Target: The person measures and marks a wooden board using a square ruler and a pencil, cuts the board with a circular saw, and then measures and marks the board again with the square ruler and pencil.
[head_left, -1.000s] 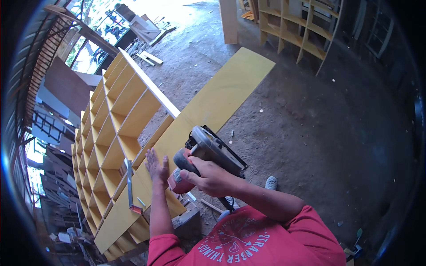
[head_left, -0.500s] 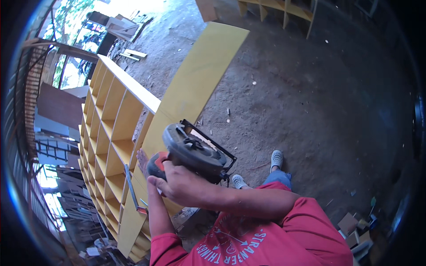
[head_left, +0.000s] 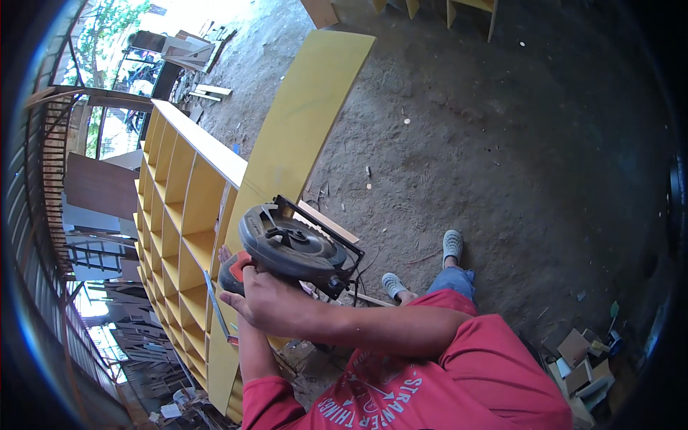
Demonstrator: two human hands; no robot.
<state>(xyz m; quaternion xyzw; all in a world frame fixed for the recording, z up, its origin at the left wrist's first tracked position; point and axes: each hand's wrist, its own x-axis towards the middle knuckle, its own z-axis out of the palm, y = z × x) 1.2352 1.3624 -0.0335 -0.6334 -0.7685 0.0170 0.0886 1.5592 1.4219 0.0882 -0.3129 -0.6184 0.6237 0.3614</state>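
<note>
A dark circular saw (head_left: 290,240) with an orange-red part by its handle sits over a long yellow board (head_left: 304,104). My right hand (head_left: 258,294) is wrapped round the saw's handle, thumb out to the left. Beyond the handle my left hand (head_left: 224,255) lies on the board with its fingers stretched out. The saw and my right arm hide most of it. A metal try square (head_left: 215,301) with a red-orange end lies on the board near my left forearm. The saw's blade is not clearly visible, and I cannot tell whether it touches the wood.
A large yellow shelf unit (head_left: 175,208) with many compartments stands under and left of the board. A pale wood strip (head_left: 330,222) shows beside the saw. Scrap boards (head_left: 140,344) are piled at the left, and offcuts (head_left: 584,373) lie at lower right. The floor (head_left: 466,143) is dirt.
The view has shifted a little, so the board and saw appear further left. More of the pale strip shows beside the saw. Both hands keep their places.
</note>
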